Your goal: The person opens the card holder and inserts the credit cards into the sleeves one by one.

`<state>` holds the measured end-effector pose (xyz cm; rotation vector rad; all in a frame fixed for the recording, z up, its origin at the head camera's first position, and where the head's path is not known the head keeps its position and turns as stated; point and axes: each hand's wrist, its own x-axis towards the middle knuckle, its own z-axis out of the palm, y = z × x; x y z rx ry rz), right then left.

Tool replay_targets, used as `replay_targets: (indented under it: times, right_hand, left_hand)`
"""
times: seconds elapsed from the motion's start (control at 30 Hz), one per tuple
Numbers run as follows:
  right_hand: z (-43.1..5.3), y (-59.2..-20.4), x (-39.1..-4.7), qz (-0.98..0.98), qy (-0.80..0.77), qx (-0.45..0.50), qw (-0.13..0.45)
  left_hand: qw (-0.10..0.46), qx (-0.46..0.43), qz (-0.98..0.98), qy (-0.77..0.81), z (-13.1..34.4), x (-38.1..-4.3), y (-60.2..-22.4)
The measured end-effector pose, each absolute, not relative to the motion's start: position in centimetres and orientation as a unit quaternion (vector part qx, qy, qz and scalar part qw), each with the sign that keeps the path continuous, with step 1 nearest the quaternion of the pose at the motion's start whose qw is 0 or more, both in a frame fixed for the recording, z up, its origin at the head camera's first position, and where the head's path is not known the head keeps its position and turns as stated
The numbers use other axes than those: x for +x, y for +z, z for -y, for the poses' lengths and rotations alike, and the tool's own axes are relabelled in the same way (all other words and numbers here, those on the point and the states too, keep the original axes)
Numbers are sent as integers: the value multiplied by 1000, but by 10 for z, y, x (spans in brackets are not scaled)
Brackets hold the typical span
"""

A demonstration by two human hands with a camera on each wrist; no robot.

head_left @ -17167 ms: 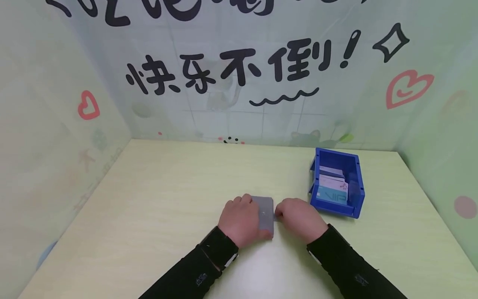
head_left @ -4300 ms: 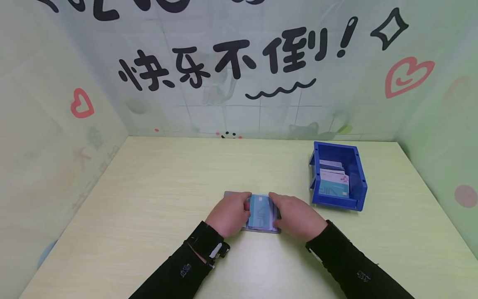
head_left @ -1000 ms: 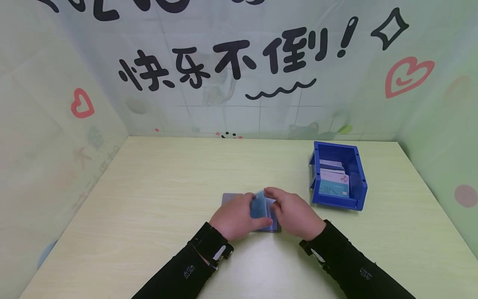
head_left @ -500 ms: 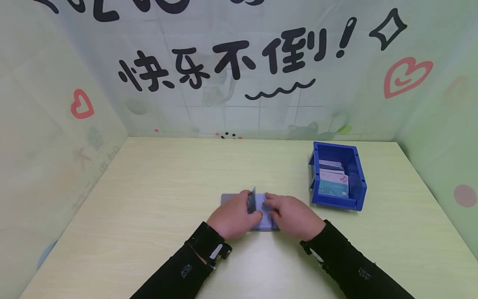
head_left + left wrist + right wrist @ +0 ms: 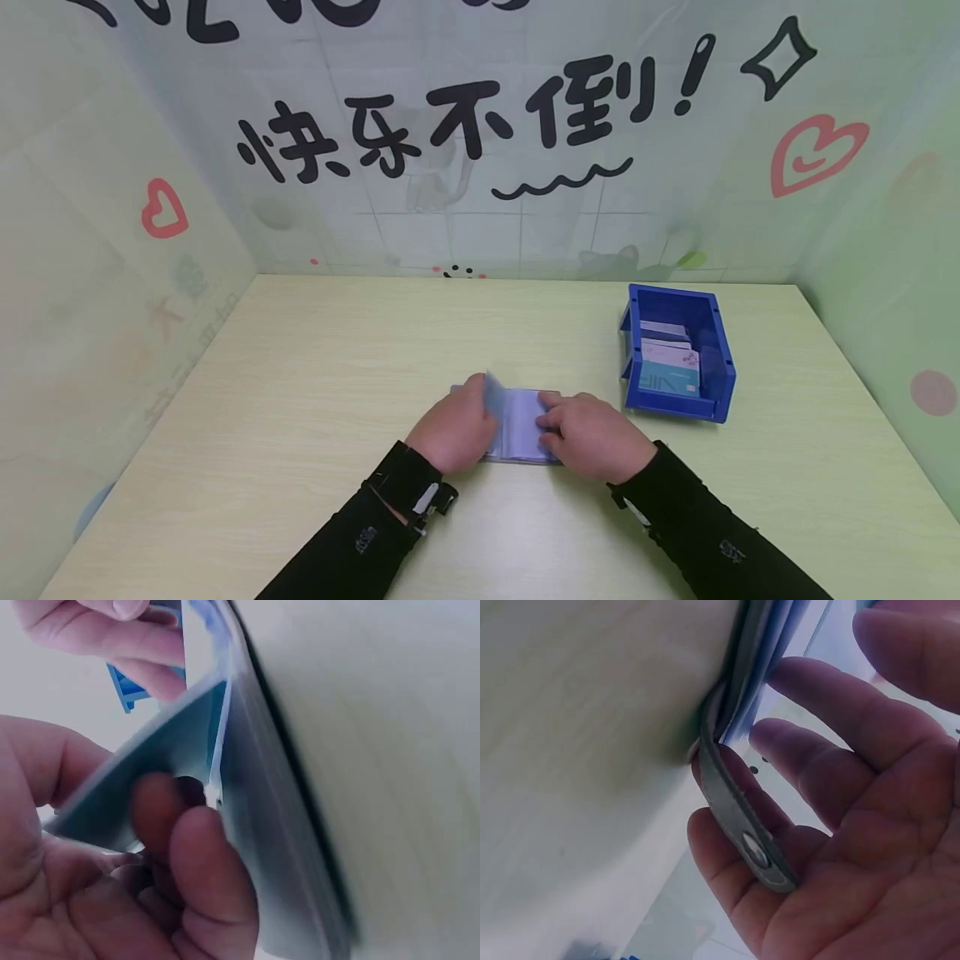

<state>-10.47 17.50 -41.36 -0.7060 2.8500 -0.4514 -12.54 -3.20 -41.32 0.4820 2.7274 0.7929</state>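
A card holder (image 5: pixel 525 429) with a grey cover and clear sleeve pages lies spread on the table in front of me. My left hand (image 5: pixel 452 427) holds a raised bluish leaf (image 5: pixel 493 398) at the holder's left half. In the left wrist view this leaf (image 5: pixel 169 746) stands at an angle from the pages, with curled fingers around it. Fingertips of my right hand (image 5: pixel 596 435) rest on the right-hand page near its outer edge. The right wrist view shows a grey strap with a metal snap (image 5: pixel 756 849) lying across that hand's loosely bent lower fingers.
A blue bin (image 5: pixel 675 410) stands on the table to the right, beyond my right hand. Several cards (image 5: pixel 670 371) stand inside it, the front one pink and teal. The pale wooden table (image 5: pixel 337 358) ends at a printed back wall (image 5: pixel 450 242), with side panels left and right.
The holder, covered by my left hand at first, later lies spread with a blue card on top. In the last second my left hand turns the blue leaf leftward, uncovering a pale page.
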Motion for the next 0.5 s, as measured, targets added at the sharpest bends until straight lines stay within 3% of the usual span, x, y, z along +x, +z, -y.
replay_targets:
  times: [0.5]
  right_hand:
    - [-178, -410, -108, -957, -157, -230, 86]
  left_hand:
    - [119, 156, -945, 263, 41, -133, -413]
